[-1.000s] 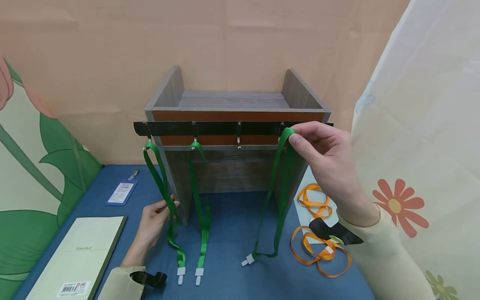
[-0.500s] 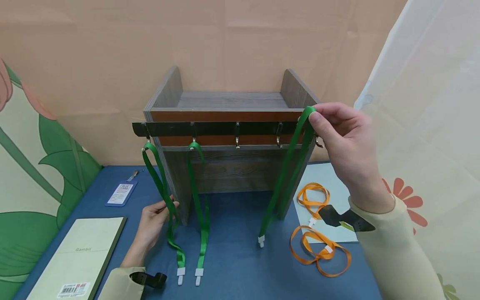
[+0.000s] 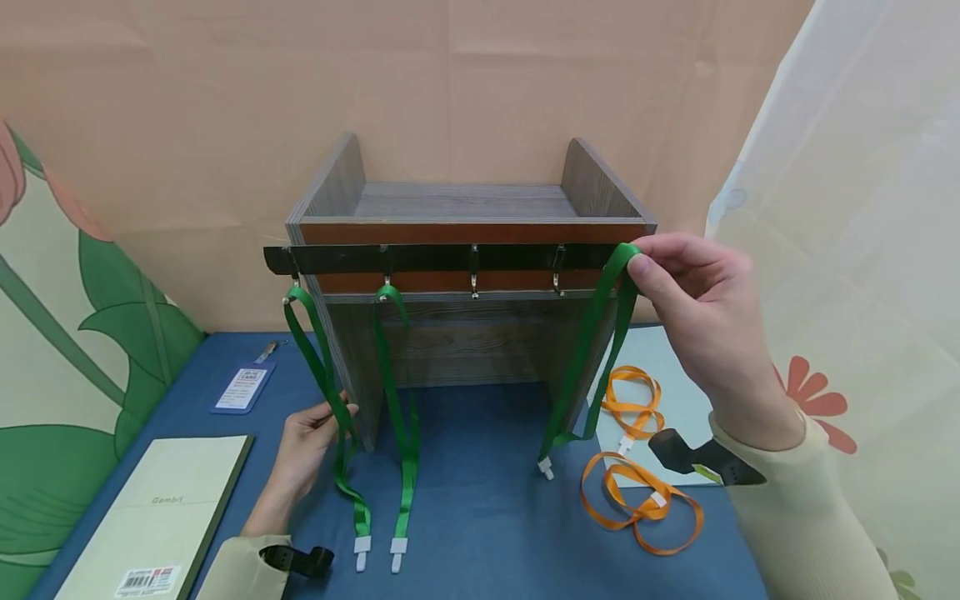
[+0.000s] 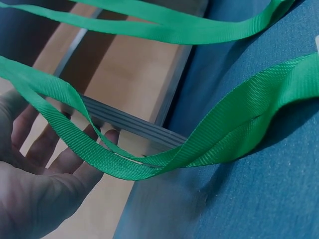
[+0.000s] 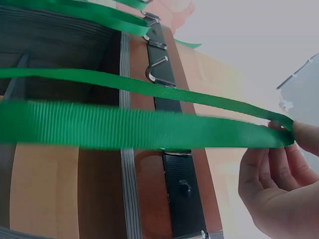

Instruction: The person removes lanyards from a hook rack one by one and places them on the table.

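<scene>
My right hand (image 3: 701, 300) pinches the top of a green lanyard (image 3: 581, 375) between thumb and fingertips, at the right end of the black hook rail (image 3: 442, 258). Its loop hangs down to a white clip. In the right wrist view, the pinched green strap (image 5: 99, 124) crosses in front of the rail. Two more green lanyards hang from the two left hooks: the leftmost lanyard (image 3: 318, 367) and another lanyard (image 3: 390, 367). My left hand (image 3: 307, 442) is at the shelf's left side panel; in the left wrist view its fingertips (image 4: 112, 135) touch the panel edge, behind a hanging strap.
Behind the rail stands a grey wooden shelf (image 3: 465, 200). Two orange lanyards lie at right, one lanyard (image 3: 633, 404) on a pale sheet (image 3: 690, 400), the other lanyard (image 3: 641, 517) in front. A notebook (image 3: 153, 517) and a blue badge holder (image 3: 242, 388) lie at left.
My right hand has carried the green lanyard from near the fourth hook to the rail's right end, rising and then lowering a little. My left hand has stayed in place.
</scene>
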`<action>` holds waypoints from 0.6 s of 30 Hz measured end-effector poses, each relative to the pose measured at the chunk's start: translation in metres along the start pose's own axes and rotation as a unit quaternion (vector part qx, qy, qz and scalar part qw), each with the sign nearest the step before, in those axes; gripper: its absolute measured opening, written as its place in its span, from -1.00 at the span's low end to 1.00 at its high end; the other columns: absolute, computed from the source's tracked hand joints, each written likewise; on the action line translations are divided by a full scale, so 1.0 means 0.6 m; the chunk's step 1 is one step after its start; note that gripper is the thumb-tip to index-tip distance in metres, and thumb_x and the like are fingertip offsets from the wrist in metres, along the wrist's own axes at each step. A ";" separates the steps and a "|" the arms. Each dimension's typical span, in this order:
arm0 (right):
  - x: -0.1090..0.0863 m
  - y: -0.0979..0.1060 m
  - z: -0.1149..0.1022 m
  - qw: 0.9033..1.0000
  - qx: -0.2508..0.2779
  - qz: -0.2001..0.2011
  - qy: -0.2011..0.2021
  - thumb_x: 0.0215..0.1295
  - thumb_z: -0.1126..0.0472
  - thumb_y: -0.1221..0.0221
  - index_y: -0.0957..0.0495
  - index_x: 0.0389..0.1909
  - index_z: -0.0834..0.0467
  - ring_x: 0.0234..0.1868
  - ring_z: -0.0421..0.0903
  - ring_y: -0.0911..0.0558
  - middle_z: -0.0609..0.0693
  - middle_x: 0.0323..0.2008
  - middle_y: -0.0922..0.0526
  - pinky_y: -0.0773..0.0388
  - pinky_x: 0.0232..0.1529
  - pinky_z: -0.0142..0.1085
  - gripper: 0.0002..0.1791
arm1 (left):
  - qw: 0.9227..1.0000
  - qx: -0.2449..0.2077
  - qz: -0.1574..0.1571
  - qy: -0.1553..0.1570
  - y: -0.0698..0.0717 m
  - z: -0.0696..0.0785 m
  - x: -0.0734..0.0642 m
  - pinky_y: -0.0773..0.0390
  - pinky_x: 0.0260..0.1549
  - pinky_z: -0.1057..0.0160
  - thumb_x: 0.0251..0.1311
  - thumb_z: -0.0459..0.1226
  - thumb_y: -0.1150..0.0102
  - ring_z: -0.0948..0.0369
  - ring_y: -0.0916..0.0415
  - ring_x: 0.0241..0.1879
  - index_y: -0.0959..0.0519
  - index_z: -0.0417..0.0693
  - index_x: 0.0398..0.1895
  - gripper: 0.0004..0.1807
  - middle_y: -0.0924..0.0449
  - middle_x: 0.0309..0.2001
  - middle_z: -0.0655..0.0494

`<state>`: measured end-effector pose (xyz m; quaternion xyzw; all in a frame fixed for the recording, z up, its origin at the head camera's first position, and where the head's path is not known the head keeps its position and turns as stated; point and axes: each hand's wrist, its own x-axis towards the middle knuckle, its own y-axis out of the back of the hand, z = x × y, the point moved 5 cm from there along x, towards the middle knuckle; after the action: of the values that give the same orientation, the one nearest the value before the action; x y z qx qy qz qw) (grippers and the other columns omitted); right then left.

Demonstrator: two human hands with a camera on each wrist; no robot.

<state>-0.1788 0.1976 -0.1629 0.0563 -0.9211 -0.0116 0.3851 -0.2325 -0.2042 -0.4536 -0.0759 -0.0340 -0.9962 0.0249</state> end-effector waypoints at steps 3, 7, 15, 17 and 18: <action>-0.009 0.004 -0.001 1.000 0.007 0.000 -0.007 0.24 0.54 -0.13 -0.57 -0.19 0.52 -0.38 -0.04 -0.58 0.16 -0.39 -0.66 -0.48 -0.27 -0.35 -0.85 | 1.000 -0.001 0.000 -0.002 0.001 -0.002 0.001 -0.55 -0.22 0.29 0.30 -0.25 -0.18 0.27 -0.48 -0.04 -0.55 -0.45 0.02 -0.60 -0.52 0.06 0.20; -0.024 0.009 -0.002 1.000 -0.001 0.005 -0.020 0.23 0.55 -0.13 -0.58 -0.20 0.52 -0.41 -0.06 -0.59 0.15 -0.39 -0.66 -0.49 -0.31 -0.38 -0.85 | 1.000 0.003 -0.002 -0.005 0.002 -0.004 0.002 -0.55 -0.22 0.29 0.30 -0.23 -0.18 0.26 -0.49 -0.06 -0.56 -0.43 0.02 -0.60 -0.51 0.08 0.17; -0.060 0.013 0.012 0.998 -0.027 -0.041 -0.032 0.21 0.56 -0.15 -0.59 -0.20 0.49 -0.38 -0.08 -0.59 0.14 -0.37 -0.66 -0.52 -0.27 -0.40 -0.84 | 1.000 0.001 -0.003 -0.002 0.001 -0.005 0.003 -0.55 -0.22 0.29 0.29 -0.23 -0.19 0.32 -0.46 0.00 -0.57 -0.39 0.03 -0.61 -0.40 0.20 -0.16; -0.070 0.015 0.021 0.997 -0.034 -0.058 -0.039 0.21 0.55 -0.16 -0.60 -0.19 0.45 -0.39 -0.09 -0.60 0.12 -0.38 -0.66 -0.53 -0.29 -0.41 -0.84 | 1.000 0.000 -0.003 0.002 0.001 -0.005 0.003 -0.55 -0.21 0.30 0.29 -0.23 -0.19 0.33 -0.45 0.01 -0.57 -0.39 0.04 -0.60 -0.39 0.21 -0.18; -0.075 0.016 0.025 0.996 -0.043 -0.066 -0.044 0.21 0.54 -0.17 -0.60 -0.18 0.43 -0.39 -0.10 -0.60 0.12 -0.38 -0.66 -0.53 -0.30 -0.42 -0.84 | 1.000 -0.001 -0.002 0.003 0.001 -0.005 0.003 -0.55 -0.21 0.30 0.29 -0.23 -0.19 0.33 -0.45 0.01 -0.57 -0.39 0.04 -0.60 -0.39 0.21 -0.18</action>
<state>-0.1593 0.2121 -0.2047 0.0999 -0.9300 -0.0795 0.3448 -0.2347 -0.2049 -0.4563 -0.0726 -0.0330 -0.9965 0.0232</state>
